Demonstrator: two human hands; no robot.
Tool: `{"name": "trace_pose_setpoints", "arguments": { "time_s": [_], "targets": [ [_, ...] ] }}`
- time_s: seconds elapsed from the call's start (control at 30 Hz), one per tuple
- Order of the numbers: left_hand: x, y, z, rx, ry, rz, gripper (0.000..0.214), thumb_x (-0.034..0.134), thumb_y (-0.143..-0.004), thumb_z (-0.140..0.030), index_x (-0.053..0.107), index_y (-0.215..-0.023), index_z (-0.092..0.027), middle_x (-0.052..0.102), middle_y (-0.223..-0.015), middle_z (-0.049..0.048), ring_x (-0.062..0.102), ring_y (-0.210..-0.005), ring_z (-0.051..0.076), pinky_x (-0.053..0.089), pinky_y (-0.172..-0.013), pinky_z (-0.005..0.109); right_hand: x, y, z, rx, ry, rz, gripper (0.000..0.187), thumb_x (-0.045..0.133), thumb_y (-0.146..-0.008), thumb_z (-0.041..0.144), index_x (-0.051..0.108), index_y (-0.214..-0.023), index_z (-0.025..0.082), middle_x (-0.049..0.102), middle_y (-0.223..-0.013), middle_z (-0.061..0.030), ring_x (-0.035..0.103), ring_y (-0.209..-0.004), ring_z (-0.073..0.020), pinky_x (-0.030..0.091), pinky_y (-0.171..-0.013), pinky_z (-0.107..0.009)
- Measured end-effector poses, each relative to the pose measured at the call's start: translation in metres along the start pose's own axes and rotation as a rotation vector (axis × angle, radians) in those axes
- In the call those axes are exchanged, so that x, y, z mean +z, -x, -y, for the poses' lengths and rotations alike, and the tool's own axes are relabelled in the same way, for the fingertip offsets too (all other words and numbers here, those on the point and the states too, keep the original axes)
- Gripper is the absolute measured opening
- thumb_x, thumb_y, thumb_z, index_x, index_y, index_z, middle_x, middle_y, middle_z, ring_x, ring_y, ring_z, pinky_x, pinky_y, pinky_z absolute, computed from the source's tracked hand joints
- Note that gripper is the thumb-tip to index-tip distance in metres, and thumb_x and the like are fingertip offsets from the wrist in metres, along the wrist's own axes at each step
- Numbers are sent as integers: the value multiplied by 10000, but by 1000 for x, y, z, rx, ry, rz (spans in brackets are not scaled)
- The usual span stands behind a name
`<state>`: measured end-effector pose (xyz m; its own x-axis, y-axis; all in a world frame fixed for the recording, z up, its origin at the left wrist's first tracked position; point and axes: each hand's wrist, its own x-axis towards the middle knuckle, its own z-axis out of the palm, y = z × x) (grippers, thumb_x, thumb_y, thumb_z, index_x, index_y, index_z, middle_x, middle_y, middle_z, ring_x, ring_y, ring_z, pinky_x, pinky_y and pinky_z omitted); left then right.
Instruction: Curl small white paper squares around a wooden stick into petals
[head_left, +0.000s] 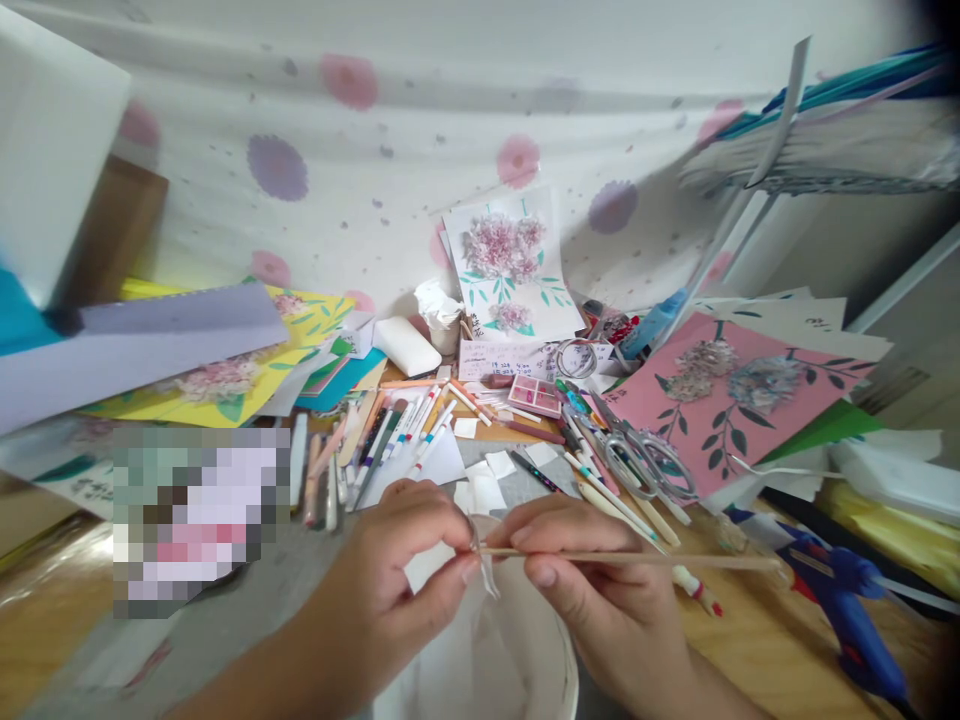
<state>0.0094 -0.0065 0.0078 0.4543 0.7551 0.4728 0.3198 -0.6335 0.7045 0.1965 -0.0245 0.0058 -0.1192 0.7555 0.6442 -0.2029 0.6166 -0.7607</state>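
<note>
Hands (375, 565) pinch strip (489, 578) and stick (712, 561) over container (567, 670) — scissors (628, 462), markers (411, 425), glue gun (841, 585) nearby.

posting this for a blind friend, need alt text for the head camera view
A person's left fingers pinch a small white strip at the end of a thin stick, which the right fingers hold above a white container. Beyond are pens and a flower picture; a blue glue gun lies on the right.

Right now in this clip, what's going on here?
The left hand pinches a small white strip at the tip of a thin stick, which the right hand grips. Both are above a white container. A blue glue gun lies to the right; pink flower artwork stands at the back.
</note>
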Motion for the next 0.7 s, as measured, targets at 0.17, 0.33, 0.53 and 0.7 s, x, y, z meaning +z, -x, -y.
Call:
{"name": "trace_pose_setpoints", "arguments": {
  "time_s": [0.17, 0.33, 0.53, 0.7],
  "targets": [
    [-1, -1, 0, 17, -2, 12, 176, 549, -868, -114, 571, -721, -207, 594, -686, -23, 574, -682, 158, 395, -713, 308, -1, -1, -1, -72, 73, 8, 274, 666, -881, 130, 745, -1070, 311, 793, -900, -35, 741, -847, -201, 611, -760, -331],
    [0, -1, 0, 1, 6, 3, 179, 565, -878, -138, 580, -713, -206, 598, -672, -28, 576, -669, 153, 392, -715, 304, -2, -2, 0, -111, 131, 25, 359, 671, -850, 68, 733, -1096, 323, 795, -906, -35, 744, -831, -208, 614, -737, -339],
    [-1, 1, 0, -36, 21, 3, 163, 567, -879, -153, 607, -730, -206, 606, -692, -30, 584, -691, 153, 394, -725, 299, -3, 0, -1, -68, 104, 16, 361, 661, -847, 43, 734, -1084, 306, 788, -926, -22, 730, -861, -184, 595, -769, -308],
    [-1, 1, -1, -76, 38, 30, 172, 542, -882, -176, 633, -739, -206, 608, -695, -14, 585, -701, 167, 404, -710, 301, -6, 0, -3, -44, 109, 8, 322, 654, -858, 61, 735, -1059, 300, 781, -922, -20, 718, -866, -185, 586, -775, -316]
  ]
}}
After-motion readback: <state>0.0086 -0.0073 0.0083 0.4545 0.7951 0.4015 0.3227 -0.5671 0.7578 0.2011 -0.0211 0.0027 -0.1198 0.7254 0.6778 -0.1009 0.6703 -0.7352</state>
